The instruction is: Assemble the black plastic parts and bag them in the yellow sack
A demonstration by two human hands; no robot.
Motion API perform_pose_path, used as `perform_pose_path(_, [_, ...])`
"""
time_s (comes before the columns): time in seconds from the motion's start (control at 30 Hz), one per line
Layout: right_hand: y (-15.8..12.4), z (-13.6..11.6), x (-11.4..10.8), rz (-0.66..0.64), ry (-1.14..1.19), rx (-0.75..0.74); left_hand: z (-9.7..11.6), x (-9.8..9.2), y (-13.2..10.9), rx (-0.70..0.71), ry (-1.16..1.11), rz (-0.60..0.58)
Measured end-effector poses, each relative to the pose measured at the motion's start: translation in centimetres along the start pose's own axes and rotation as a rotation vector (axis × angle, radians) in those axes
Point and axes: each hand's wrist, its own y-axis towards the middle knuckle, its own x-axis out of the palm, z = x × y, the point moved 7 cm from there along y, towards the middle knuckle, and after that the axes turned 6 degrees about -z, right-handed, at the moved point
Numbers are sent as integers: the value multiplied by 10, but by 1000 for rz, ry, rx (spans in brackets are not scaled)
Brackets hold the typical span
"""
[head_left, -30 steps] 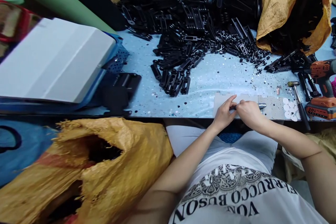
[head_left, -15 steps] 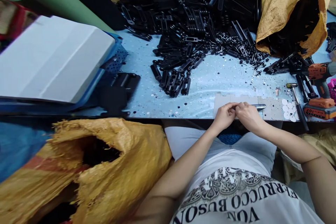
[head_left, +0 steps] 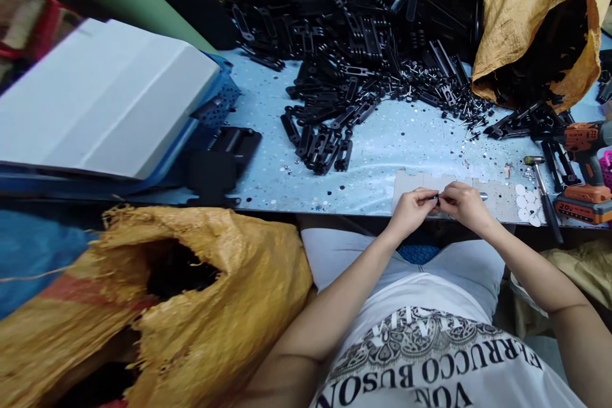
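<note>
One small black part (head_left: 437, 199) is being pinched by the left hand (head_left: 410, 211) and right hand (head_left: 463, 205), both closed on it, left of the hammer (head_left: 549, 211).

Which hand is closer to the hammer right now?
Right. The right hand is to the hammer's left, across the white discs; the left hand is farther left, beyond the right hand.

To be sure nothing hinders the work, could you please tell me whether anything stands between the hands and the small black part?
Nothing visible does: the left hand and right hand hold the small black part between them, near the edge of the blue tabletop.
</note>
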Motion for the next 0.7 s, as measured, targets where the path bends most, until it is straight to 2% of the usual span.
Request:
perform_pose_path(0.1, [-1, 5, 1, 18, 54, 37, -1, 0, 1, -36, -6, 51])
perform_pose_path(0.3, [0, 11, 5, 88, 147, 56, -4, 1, 2, -192, -62, 141])
perform_pose_path(0.4, [-1, 11, 5, 146, 195, 27, -2, 2, 3, -221, -49, 146])
perform_pose_path(0.5, [-5, 13, -3, 154, 190, -67, -2, 3, 3, -227, -30, 145])
perform_pose_path(0.6, [-15, 24, -12, 98, 67, -129, -1, 3, 2, -185, 27, 158])
perform_pose_path(0.7, [-26, 44, -9, 9, -21, -102, 14, 3, -1, -28, 263, 182])
